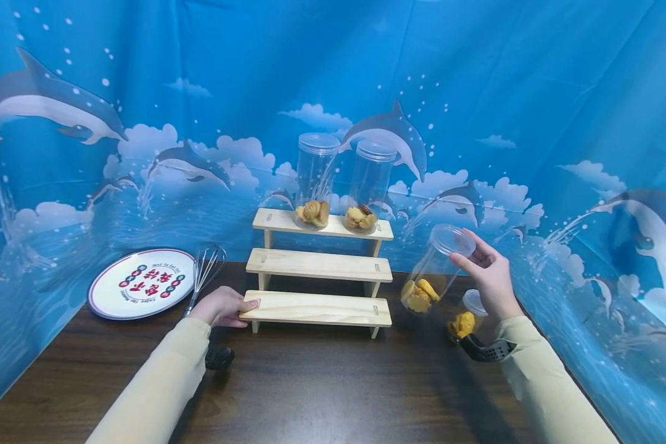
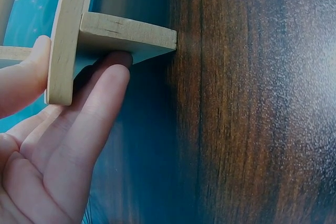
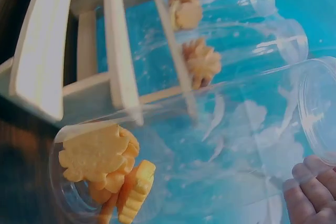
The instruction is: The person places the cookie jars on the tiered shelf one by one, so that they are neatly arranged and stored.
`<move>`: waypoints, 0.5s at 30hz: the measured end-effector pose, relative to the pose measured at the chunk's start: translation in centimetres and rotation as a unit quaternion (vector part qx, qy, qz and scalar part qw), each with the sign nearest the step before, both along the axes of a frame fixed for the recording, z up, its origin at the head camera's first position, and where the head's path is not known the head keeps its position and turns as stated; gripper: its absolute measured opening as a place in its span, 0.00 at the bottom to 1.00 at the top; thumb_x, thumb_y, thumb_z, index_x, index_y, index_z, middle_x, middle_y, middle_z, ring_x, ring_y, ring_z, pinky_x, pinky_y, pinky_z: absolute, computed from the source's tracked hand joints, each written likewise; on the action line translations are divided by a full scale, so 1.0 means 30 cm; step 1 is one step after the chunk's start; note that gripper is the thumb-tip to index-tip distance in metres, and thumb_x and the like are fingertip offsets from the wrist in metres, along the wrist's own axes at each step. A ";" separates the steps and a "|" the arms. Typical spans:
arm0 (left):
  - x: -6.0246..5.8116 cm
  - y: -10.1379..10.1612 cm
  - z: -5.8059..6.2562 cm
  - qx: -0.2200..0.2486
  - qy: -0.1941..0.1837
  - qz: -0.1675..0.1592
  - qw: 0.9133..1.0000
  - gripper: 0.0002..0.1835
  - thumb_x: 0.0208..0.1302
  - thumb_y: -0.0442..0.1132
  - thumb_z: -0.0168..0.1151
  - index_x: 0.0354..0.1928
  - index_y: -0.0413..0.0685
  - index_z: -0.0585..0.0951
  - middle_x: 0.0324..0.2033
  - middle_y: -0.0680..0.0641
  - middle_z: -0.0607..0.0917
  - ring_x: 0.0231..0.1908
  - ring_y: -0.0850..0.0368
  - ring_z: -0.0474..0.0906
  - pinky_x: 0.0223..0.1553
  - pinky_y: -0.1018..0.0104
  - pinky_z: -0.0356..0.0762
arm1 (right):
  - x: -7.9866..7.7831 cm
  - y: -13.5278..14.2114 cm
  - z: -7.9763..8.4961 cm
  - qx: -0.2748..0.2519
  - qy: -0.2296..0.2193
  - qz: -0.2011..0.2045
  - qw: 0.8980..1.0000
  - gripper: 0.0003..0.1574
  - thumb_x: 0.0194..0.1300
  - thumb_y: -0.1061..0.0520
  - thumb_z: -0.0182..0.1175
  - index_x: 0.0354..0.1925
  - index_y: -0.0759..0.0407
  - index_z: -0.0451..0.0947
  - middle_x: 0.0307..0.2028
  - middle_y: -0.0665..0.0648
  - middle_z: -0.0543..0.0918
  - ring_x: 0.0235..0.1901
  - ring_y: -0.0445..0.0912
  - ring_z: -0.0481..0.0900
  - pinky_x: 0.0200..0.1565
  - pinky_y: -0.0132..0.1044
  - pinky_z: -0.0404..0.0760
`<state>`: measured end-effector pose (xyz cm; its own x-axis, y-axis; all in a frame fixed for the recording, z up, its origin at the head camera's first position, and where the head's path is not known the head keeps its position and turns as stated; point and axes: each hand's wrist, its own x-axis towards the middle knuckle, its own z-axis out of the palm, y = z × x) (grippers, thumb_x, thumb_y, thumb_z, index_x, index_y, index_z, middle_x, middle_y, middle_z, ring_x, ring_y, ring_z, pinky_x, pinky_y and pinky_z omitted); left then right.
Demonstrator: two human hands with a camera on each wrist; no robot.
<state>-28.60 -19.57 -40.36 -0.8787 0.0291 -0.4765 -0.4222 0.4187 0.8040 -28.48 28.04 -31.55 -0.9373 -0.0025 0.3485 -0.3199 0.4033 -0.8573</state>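
Observation:
My left hand [image 1: 224,305] grips the left end of the lowest step of a three-step wooden display rack [image 1: 316,308]. In the left wrist view its thumb lies on the upper face of the board [image 2: 63,51], with the fingers underneath. Over to the right, my right hand [image 1: 488,274] holds a tall clear jar [image 1: 437,262] near its lid. That jar tilts, and yellow cookies [image 3: 100,156] lie at its bottom. Two similar lidded jars, a left one [image 1: 314,176] and a right one [image 1: 373,179], stand on the top step with cookies inside.
Partly hidden behind the right wrist is another lidded jar [image 1: 473,302] with yellow cookies. A white plate [image 1: 102,290] with printed lettering leans at the back left, beside a wire whisk [image 1: 204,268]. Blue dolphin-print cloth [image 1: 244,74] encloses the dark wooden table [image 1: 311,388].

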 end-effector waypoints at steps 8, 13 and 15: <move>0.003 -0.005 -0.001 -0.003 -0.001 0.006 1.000 0.23 0.67 0.37 0.58 0.52 0.19 0.69 0.26 0.43 0.77 0.25 0.58 0.80 0.34 0.66 0.86 | 0.014 -0.047 0.060 -0.028 0.028 0.019 0.999 0.38 0.65 0.52 0.61 0.70 0.52 0.60 0.64 0.60 0.71 0.52 0.32 0.76 0.49 0.18 0.76; 0.003 -0.003 0.003 -0.006 0.000 0.002 1.000 0.23 0.66 0.37 0.59 0.51 0.20 0.70 0.27 0.42 0.77 0.25 0.57 0.80 0.34 0.67 0.86 | 0.013 -0.078 0.095 -0.047 0.040 0.030 0.998 0.38 0.64 0.54 0.62 0.69 0.55 0.61 0.62 0.58 0.73 0.51 0.33 0.77 0.50 0.19 0.76; 0.003 -0.003 0.005 -0.004 0.000 0.003 1.000 0.22 0.67 0.37 0.59 0.51 0.21 0.70 0.27 0.42 0.77 0.26 0.57 0.80 0.34 0.66 0.86 | 0.010 -0.094 0.106 -0.046 0.043 0.030 0.998 0.37 0.64 0.53 0.62 0.69 0.54 0.62 0.61 0.57 0.74 0.51 0.33 0.77 0.50 0.19 0.76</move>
<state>-28.51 -19.65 -40.21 -0.8786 0.0212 -0.4771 -0.4247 0.4222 0.8008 -28.18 25.23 -28.38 -0.9034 -0.0221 0.4283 -0.4145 0.3015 -0.8587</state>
